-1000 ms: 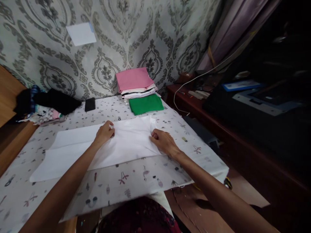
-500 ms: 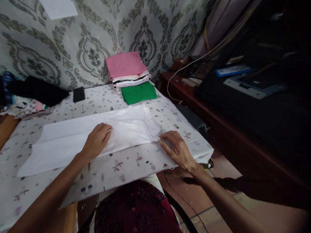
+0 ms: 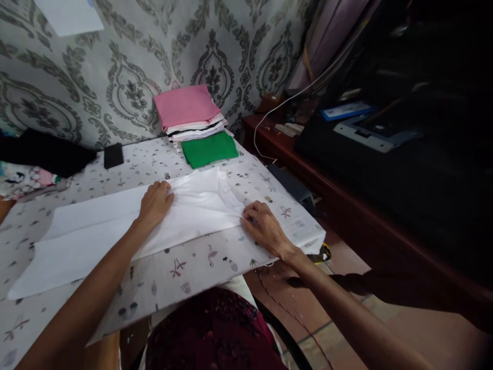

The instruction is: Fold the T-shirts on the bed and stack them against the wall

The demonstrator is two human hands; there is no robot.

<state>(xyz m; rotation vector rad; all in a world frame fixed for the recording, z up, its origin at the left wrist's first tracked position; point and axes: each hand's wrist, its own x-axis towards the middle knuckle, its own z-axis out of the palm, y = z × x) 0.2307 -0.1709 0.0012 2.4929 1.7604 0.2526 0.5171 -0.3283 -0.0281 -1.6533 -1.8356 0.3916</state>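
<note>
Patterned wallpaper backs the counter on my feed. My left hand rests curled on the white garment there, grip unclear; my right hand pinches its rumpled right end. The stack behind looks neatly folded; this piece lies long, not yet compact.

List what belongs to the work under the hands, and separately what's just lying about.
In use:
- White spread-out cloth, under the left hand, with the right hand at its right end
- White patterned tablecloth beneath

Apparently lying about:
- Flat black rectangular object
- Loose black cloth
- Folded pink cloth and folded green cloth, possibly related
</note>
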